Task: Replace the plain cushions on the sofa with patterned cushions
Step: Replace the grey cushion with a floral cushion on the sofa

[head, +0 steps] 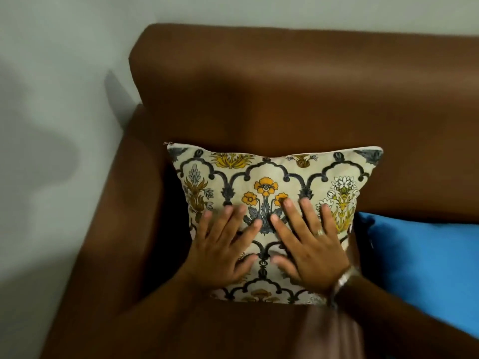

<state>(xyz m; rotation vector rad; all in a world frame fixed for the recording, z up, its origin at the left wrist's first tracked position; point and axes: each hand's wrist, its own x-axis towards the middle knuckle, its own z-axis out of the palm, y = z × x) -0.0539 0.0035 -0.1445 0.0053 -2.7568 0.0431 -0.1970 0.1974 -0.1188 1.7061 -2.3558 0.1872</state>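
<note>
A cream cushion with yellow flowers and dark arches (269, 174) stands in the left corner of the brown sofa (285, 86), leaning on the backrest. My left hand (223, 244) lies flat on its lower left face, fingers spread. On the cushion's lower right face rests my right hand (308, 242), also flat and spread, with a ring and a wrist bangle. Neither hand grips the fabric. A plain blue cushion (425, 265) lies on the seat just right of the patterned one, touching its right edge.
The sofa's left armrest (111, 229) runs along the left of the cushion. A pale wall (51, 73) stands behind and to the left. Brown fabric hangs near my right forearm (329, 332).
</note>
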